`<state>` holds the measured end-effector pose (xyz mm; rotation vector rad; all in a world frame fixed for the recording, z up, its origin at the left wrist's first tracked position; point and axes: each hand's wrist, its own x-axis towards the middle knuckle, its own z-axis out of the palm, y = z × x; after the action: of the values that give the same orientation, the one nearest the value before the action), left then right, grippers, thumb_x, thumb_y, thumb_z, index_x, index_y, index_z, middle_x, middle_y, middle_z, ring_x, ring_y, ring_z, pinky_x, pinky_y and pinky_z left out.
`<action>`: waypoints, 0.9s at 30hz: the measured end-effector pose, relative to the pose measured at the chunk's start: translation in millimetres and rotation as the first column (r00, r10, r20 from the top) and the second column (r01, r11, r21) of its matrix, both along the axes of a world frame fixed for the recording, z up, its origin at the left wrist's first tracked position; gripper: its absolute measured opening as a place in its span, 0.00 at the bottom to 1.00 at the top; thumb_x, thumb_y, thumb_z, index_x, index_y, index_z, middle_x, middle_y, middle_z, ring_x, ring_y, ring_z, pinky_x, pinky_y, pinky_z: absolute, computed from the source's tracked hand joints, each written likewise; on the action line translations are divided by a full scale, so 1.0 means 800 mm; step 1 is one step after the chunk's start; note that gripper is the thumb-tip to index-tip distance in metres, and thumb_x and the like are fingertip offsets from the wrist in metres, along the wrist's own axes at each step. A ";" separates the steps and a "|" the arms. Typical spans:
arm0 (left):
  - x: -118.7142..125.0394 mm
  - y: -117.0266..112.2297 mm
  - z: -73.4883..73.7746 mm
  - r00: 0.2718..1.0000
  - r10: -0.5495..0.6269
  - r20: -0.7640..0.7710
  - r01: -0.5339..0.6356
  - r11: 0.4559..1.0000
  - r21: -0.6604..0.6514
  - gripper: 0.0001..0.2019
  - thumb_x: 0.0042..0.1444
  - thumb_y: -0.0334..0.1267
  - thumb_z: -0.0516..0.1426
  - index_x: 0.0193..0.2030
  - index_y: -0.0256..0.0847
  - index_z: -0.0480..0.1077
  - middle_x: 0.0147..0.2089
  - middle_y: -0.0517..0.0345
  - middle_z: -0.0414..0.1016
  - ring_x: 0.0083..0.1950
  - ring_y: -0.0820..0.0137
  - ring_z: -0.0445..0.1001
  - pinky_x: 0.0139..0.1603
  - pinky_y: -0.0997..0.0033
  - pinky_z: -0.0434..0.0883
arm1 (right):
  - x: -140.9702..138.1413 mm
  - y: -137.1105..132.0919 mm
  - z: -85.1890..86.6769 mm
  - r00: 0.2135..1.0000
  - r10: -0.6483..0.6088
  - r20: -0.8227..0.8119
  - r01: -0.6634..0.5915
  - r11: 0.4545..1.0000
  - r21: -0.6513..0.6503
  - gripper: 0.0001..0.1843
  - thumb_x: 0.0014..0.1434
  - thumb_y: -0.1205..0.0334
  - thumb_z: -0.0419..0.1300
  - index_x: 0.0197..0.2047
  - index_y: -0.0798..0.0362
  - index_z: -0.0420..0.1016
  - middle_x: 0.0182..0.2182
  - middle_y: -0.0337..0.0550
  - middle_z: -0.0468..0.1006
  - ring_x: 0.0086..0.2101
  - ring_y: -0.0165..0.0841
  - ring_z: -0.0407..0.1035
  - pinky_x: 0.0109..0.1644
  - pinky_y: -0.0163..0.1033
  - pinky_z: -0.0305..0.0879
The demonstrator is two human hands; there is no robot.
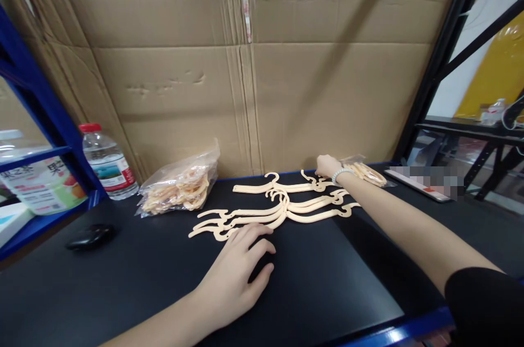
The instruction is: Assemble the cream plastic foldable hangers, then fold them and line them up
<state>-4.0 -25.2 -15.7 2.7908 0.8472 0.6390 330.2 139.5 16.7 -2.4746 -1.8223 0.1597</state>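
Note:
Several cream folding hangers point(309, 205) lie in overlapping rows on the black table point(327, 292), their hooks bunched near the middle. My left hand point(241, 268) rests at the front of the rows, palm down, fingers apart and holding nothing. Its fingertips are at the nearest hangers; whether they touch cannot be made out. My right hand point(326, 166) reaches to the back right, closed at a cream hanger point(317, 186) in the rear row. Its fingertips are largely hidden. Just right of the wrist, a clear bag point(365, 173) contains more cream pieces.
A clear bag of cream pieces point(176, 189) stands at the back left, beside a red-capped water bottle point(108, 164). A black mouse point(90, 237) lies at left, and a flat phone-like object point(417, 184) at right. Cardboard point(172, 85) walls off the back between blue posts.

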 end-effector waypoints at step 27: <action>0.020 0.002 0.010 0.731 0.351 0.585 0.263 0.647 -0.716 0.11 0.57 0.42 0.59 0.42 0.37 0.70 0.38 0.51 0.76 0.35 0.69 0.74 0.39 0.69 0.73 | -0.179 -0.175 0.035 0.231 0.619 -0.751 -0.606 0.695 0.386 0.06 0.57 0.62 0.58 0.32 0.55 0.69 0.17 0.35 0.73 0.14 0.22 0.63 0.16 0.25 0.56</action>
<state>11.7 -23.2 -7.6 1.5504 0.7579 0.9490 187.0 -0.8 44.9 -0.9962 -2.0302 1.1619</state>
